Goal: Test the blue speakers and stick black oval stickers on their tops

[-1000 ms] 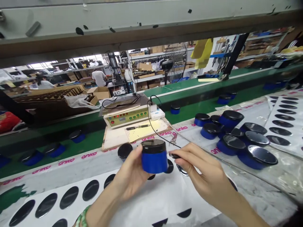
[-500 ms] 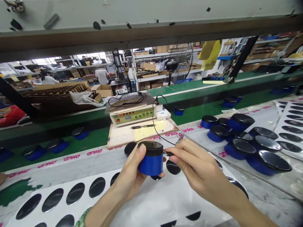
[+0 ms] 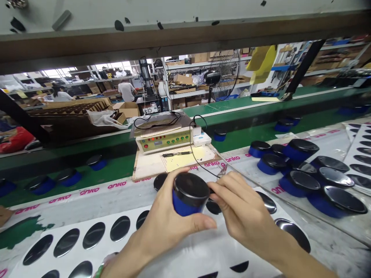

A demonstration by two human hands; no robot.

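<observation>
A round blue case with a glossy black top (image 3: 191,189) is gripped in my left hand (image 3: 171,220), its top tilted toward me. My right hand (image 3: 240,204) is pinched at the right edge of the case, closed on a small dark piece with a thin cable running up from the fingers; the piece is mostly hidden. Below both hands lies a white sheet (image 3: 185,251) with black oval stickers (image 3: 94,235).
Several blue cases with black tops (image 3: 301,183) stand at the right. A control box (image 3: 165,139) on a board is ahead, with a pen (image 3: 176,153). Behind runs a green conveyor (image 3: 237,133) carrying more cases. A shelf edge (image 3: 174,38) crosses above. Two people sit far back.
My left hand has turned the case so its black top faces me more, with the thumb now below it. My right hand stays beside the case. The view has shifted slightly.
</observation>
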